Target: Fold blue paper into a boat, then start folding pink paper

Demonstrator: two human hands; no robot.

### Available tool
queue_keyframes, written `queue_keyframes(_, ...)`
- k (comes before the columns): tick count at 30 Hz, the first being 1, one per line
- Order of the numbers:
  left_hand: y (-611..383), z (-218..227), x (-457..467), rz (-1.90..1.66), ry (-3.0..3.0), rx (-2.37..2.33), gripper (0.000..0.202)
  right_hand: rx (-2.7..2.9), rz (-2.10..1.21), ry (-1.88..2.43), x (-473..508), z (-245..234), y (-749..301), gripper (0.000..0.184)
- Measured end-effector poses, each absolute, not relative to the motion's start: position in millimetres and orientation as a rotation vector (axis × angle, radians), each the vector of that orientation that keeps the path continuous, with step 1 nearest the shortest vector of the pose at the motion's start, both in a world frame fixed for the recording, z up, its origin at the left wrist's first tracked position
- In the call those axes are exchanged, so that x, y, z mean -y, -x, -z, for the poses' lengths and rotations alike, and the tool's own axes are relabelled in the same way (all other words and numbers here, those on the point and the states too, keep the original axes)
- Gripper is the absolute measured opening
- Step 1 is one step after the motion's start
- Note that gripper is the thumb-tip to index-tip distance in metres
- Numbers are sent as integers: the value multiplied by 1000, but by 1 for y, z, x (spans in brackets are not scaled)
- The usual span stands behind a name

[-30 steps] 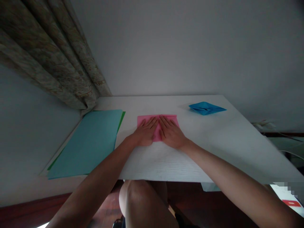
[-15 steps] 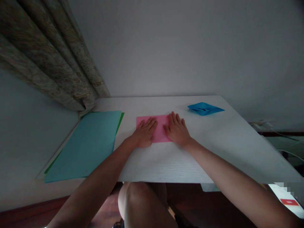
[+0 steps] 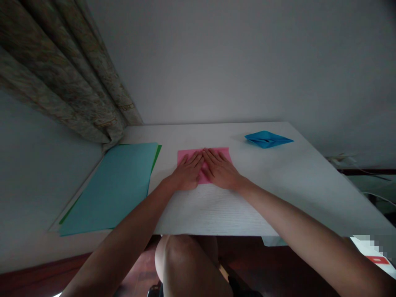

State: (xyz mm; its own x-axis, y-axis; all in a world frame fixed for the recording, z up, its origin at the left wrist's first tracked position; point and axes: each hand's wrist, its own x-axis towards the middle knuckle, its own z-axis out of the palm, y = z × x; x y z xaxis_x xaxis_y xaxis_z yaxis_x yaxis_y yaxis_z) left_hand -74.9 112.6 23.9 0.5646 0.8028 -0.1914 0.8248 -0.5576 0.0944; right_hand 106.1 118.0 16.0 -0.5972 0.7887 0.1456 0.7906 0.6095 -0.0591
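A pink sheet of paper (image 3: 204, 177) lies flat on the white table, partly covered by both hands. My left hand (image 3: 187, 171) rests open on its left half, fingers stretched out and pointing away from me. Flat on the middle and right of the paper is my right hand (image 3: 221, 168), also open, its fingertips close against those of the left. The paper's far right corner shows beyond the right fingers.
A folded blue paper boat shape (image 3: 267, 140) sits at the back right of the white table (image 3: 213, 210). On the left lie large light-blue sheets (image 3: 119, 185) over green ones. A patterned curtain (image 3: 62, 62) hangs at the left, touching the table's back corner. Behind stands a wall.
My right hand has slid left across the pink paper, from its right edge to beside my left hand. The left hand stays in place.
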Motion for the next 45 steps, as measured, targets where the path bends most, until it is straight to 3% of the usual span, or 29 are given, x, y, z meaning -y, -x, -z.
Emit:
queue_keyframes(15, 80, -12, -114, -98, -2642, -1509, 67, 2657, 51, 1403, -120, -15, -111, 61)
queue_keyframes(27, 78, -15, -122, -69, -2672, -1448, 70, 2772, 57, 1241, -127, -19, -111, 61)
queue_keyframes(33, 90, -11, -126, -87, -2627, -1585, 67, 2667, 43, 1440, -135, -19, -127, 61)
queue_keyframes(41, 102, -8, -127, -89, -2623, -1599, 67, 2721, -122, 1488, -153, -19, -159, 66)
queue_keyframes(45, 102, -6, -127, -109, -2643, -1595, 63, 2743, -183, 1486, -155, -21, -163, 80)
